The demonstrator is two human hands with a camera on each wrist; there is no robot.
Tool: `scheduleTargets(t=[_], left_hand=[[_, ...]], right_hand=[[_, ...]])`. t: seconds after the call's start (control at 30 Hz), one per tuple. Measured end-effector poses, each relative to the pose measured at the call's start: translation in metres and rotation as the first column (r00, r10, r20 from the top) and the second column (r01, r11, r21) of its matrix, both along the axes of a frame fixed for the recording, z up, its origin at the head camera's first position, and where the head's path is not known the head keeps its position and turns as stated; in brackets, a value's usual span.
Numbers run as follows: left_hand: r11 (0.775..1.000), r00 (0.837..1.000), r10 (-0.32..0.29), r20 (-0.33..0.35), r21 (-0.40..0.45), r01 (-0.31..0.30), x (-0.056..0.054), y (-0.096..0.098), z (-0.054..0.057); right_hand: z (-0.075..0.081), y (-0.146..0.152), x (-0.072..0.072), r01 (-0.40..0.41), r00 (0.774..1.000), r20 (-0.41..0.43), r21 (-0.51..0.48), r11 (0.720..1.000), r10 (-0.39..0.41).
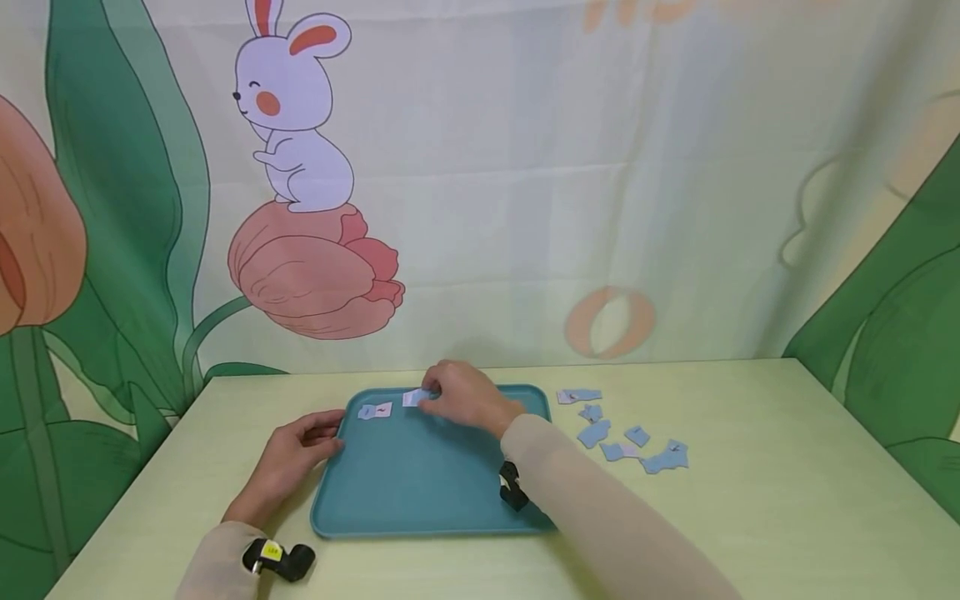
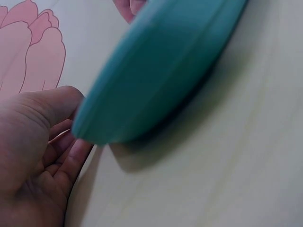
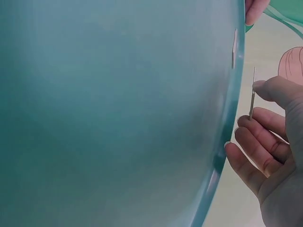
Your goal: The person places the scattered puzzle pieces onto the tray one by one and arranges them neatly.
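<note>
Where the dial is laid over the tray (image 1: 408, 492), with twelve at its far edge, a printed orange tulip (image 1: 37, 217) fills the backdrop's left end, well beyond nine o'clock. Nearer, out past eight o'clock, a pale left sleeve (image 1: 213, 562) carries a black wrist camera (image 1: 288, 562). At nine o'clock the left hand (image 1: 296, 452) grips the tray's rim, its thumb on the edge and its curled fingers against the lower side. Out past eleven o'clock, a white rabbit (image 1: 311, 167) is printed on the backdrop, seated on a pink tulip (image 1: 315, 271).

On the tray, toward eleven o'clock, lies a small blue-and-pink piece (image 1: 375, 411). To its right, just short of twelve, the right hand (image 1: 467, 398) pinches a second piece (image 1: 412, 399) between thumb and fingers. This one shows edge-on in the right wrist view, so I cannot tell whether it touches the tray. The right sleeve (image 1: 600, 508), with its own black camera (image 1: 513, 487), crosses the tray's edge around four o'clock. Apart from the tray, between two and three o'clock, loose blue-and-pink pieces (image 1: 667, 458) lie scattered on the pale table (image 1: 787, 483).
</note>
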State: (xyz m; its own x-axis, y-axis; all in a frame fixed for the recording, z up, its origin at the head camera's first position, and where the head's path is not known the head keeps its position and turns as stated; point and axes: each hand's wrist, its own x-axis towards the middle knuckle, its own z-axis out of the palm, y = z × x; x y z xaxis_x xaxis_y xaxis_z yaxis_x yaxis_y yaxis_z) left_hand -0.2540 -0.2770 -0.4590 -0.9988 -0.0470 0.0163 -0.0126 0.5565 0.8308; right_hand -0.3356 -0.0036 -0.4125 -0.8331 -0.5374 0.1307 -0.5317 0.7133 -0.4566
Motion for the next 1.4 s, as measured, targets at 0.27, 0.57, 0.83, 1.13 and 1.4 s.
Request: scheduleTargets(t=[0.27,0.57,0.83,1.13,1.4], left_hand=[[1.0,1.0,-0.008,-0.009,-0.002,0.008,0.0,-0.001,0.002],[1.0,1.0,-0.014,-0.006,0.011,0.014,-0.001,-0.001,0.002],[1.0,1.0,-0.009,0.0,0.01,0.009,-0.001,-0.001,0.001],[1.0,1.0,-0.009,-0.003,0.012,0.009,-0.001,-0.001,0.001],[1.0,1.0,-0.011,0.003,0.014,0.011,-0.001,-0.001,0.0]], right_hand=[[-0.006,-0.008,-0.007,0.014,1.0,-0.006,0.059,0.998,-0.014],[-0.008,-0.01,-0.006,0.02,1.0,-0.017,0.104,0.994,-0.018],[-0.008,-0.012,-0.005,0.024,0.999,-0.035,0.118,0.993,-0.02],[-0.009,-0.011,-0.005,0.042,0.999,-0.028,0.115,0.992,-0.039],[-0.011,-0.01,-0.005,0.045,0.999,0.008,0.111,0.993,-0.046]])
